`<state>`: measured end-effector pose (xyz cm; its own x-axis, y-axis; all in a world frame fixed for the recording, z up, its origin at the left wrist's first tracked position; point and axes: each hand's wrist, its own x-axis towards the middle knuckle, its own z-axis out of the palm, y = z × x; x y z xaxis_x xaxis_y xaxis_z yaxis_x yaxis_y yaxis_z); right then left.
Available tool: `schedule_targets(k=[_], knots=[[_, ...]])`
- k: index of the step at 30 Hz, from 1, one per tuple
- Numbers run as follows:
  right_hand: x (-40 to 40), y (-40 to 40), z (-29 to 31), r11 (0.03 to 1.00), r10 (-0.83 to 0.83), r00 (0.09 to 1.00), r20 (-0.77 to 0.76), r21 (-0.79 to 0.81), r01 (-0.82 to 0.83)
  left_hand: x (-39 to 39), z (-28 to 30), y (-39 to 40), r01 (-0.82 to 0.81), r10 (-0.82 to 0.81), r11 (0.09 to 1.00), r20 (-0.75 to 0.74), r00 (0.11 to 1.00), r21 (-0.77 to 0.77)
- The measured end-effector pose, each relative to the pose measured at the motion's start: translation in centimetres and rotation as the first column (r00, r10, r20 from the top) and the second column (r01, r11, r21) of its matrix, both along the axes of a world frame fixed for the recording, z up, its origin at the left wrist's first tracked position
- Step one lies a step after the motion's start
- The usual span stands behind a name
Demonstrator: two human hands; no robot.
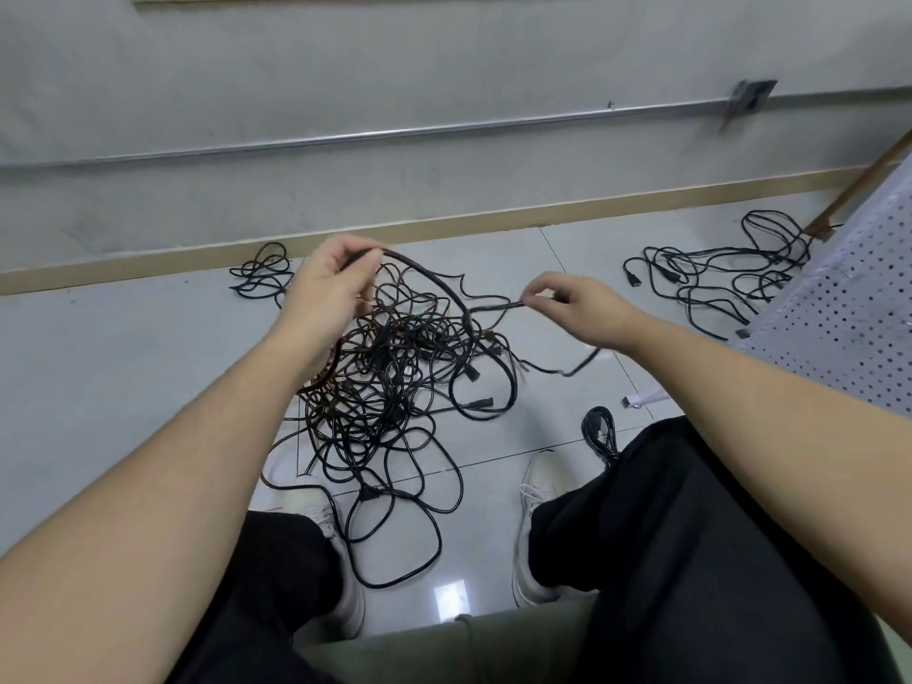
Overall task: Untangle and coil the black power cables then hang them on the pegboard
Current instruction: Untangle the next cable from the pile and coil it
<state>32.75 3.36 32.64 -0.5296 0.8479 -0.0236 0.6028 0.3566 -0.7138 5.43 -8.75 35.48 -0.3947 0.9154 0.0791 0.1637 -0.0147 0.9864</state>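
The job looks barely begun: the left hand grips and the right hand pinches one cable above the big tangle on the floor, the pegboard leaning bare at right.

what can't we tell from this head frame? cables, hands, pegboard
- Head view: whether left hand and right hand hold the same held cable; the strands merge into the tangled pile.
- Cable count in the pile: strands overlap.
- Perforated board: cut off by the right edge; hooks not visible.
- Small bundle: partly hidden behind the right leg.
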Motion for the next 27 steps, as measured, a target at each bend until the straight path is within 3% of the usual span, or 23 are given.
schedule_targets(k=[2,4,5,6,8,11,13,16,19,21,23,25,27], knots=[[1.0,0.7,-0.5,0.999,-0.028,0.986,0.163,-0.02,0.032,-1.0,0.1,0.0,-0.024,0.025,0.999,0.017,1.0,-0.044],[1.4,0.8,-0.9,0.999,0.005,0.945,0.326,-0.036,0.007,-1.7,-0.2,-0.2,0.046,-0.089,0.978,-0.204,0.975,-0.205],[1.3,0.8,-1.1,0.999,0.004,0.939,0.343,-0.036,0.009,-2.0,-0.6,-0.3,0.083,-0.202,0.94,-0.342,0.918,-0.332],[1.1,0.6,-1.1,0.999,-0.007,0.951,0.31,-0.042,0.021,-1.9,-1.0,-0.5,0.106,-0.325,0.882,-0.43,0.842,-0.46],[0.4,0.2,-0.6,0.991,-0.058,0.99,0.132,-0.111,0.073,-1.2,-1.9,-0.8,0.154,-0.528,0.736,-0.417,0.74,-0.659],[-0.6,-0.4,0.9,0.971,-0.133,0.985,-0.113,-0.215,0.107,0.9,-2.8,-1.1,0.249,-0.679,0.532,-0.232,0.696,-0.81],[-1.2,-1.0,1.7,0.961,-0.122,0.968,-0.219,-0.268,0.061,2.3,-3.3,-1.1,0.291,-0.678,0.483,-0.143,0.721,-0.826],[-1.8,-2.1,2.4,0.942,-0.07,0.945,-0.32,-0.332,-0.042,3.4,-4.3,-0.6,0.381,-0.551,0.558,0.014,0.834,-0.737],[-2.0,-2.7,2.6,0.929,-0.037,0.933,-0.358,-0.356,-0.099,4.0,-4.3,0.4,0.418,-0.34,0.781,0.246,0.908,-0.464],[-1.8,-2.6,2.5,0.922,-0.04,0.937,-0.348,-0.375,-0.1,4.2,-3.7,0.8,0.416,-0.265,0.878,0.481,0.836,-0.238],[-1.5,-2.4,2.4,0.909,-0.027,0.945,-0.325,-0.402,-0.112,4.2,-2.9,0.9,0.389,-0.257,0.919,0.642,0.722,-0.069],[-1.3,-2.3,2.3,0.902,-0.004,0.955,-0.295,-0.414,-0.125,4.2,-2.3,1.1,0.333,-0.237,0.943,0.724,0.647,0.01],[-1.3,-2.5,2.3,0.899,0.039,0.962,-0.27,-0.412,-0.152,4.4,-2.1,1.4,0.304,-0.211,0.953,0.72,0.661,0.0]])
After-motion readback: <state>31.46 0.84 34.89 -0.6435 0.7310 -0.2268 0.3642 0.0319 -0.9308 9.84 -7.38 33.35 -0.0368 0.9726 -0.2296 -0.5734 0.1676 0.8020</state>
